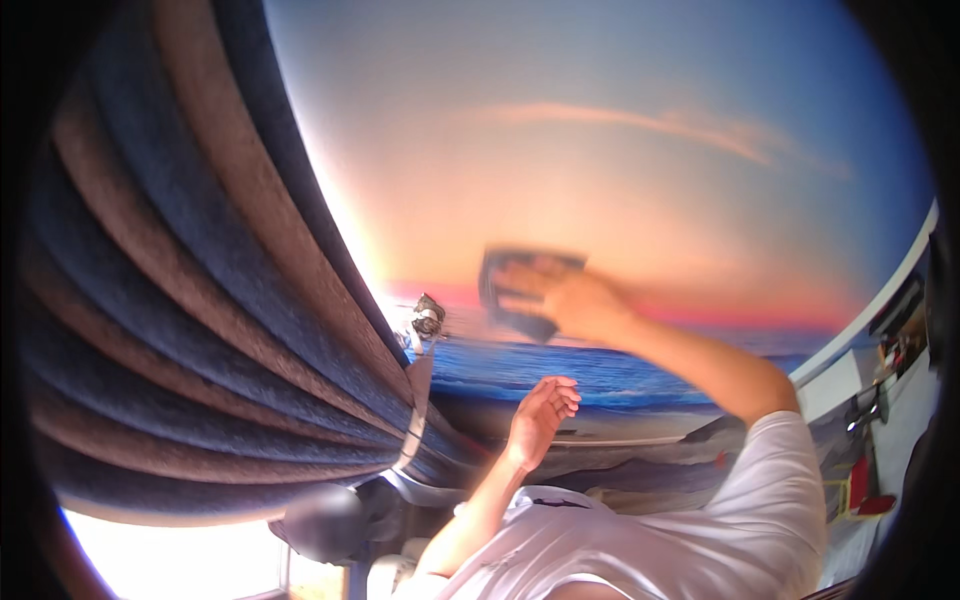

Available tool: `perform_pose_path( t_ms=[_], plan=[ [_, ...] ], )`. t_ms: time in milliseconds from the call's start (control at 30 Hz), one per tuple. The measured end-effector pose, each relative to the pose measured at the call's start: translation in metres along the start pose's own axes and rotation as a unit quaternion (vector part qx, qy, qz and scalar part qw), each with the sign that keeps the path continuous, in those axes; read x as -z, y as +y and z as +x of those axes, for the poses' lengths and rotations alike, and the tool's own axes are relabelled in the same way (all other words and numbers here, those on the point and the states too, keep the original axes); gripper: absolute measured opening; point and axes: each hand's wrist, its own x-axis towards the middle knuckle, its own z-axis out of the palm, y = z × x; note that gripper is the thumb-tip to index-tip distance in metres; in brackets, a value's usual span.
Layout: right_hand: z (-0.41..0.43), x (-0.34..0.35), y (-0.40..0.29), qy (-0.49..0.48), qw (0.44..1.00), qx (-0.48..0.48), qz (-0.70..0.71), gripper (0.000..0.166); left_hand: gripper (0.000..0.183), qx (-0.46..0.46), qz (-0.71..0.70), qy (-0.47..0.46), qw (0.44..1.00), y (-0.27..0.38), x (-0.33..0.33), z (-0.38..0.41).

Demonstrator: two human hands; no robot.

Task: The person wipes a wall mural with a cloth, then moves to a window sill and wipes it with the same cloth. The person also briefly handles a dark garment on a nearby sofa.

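My right hand (581, 300), blurred, is raised and spread over a dark cloth or pad (544, 330). Hand and pad are in front of a wall mural (585, 202) of a sunset over the sea; whether the pad touches the wall, I cannot tell. Lower down, before my chest, my left hand (536, 424) is held up with its fingers loosely bent and nothing in it. To its left, a light tieback band (418, 409) gathers a striped blue and brown curtain (225, 262). The band runs up to an ornate wall hook (428, 315).
Bright window light (180, 559) shows below the curtain. A dark rounded object (324, 523), too blurred to name, stands near the curtain's lower edge. Far right are a red-seated chair (874, 504), a white box-like object (829, 382) and assorted small items (896, 352).
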Motion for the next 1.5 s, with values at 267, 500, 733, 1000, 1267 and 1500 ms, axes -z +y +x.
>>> perform_pose_path(
  t_ms=[267, 500, 733, 1000, 1267, 1500],
  plan=[
    [0.022, 0.088, 0.033, 0.08, 0.981, -0.04, -0.17, 0.066, 0.032, -0.058, 0.049, 0.083, 0.994, -0.001, 0.004, -0.001],
    [0.019, 0.081, 0.037, 0.109, 0.977, -0.069, -0.172, 0.067, 0.034, -0.083, 0.077, 0.122, 0.986, 0.005, 0.01, 0.017],
    [-0.001, -0.008, -0.006, 0.01, 1.0, 0.0, 0.022, 0.069, 0.058, -0.143, 0.131, -0.019, 0.981, 0.042, -0.024, 0.029],
    [0.016, 0.129, 0.047, 0.15, 0.965, -0.142, -0.161, 0.08, 0.066, -0.145, 0.086, -0.052, 0.984, 0.043, 0.001, 0.0],
    [0.026, 0.09, 0.023, 0.111, 0.977, -0.118, -0.137, 0.087, 0.073, -0.102, 0.25, -0.139, 0.953, 0.075, -0.018, -0.026],
    [0.021, 0.092, 0.021, 0.13, 0.982, -0.084, -0.108, 0.073, 0.079, -0.176, 0.247, -0.09, 0.949, 0.062, -0.007, -0.029]
  ],
)
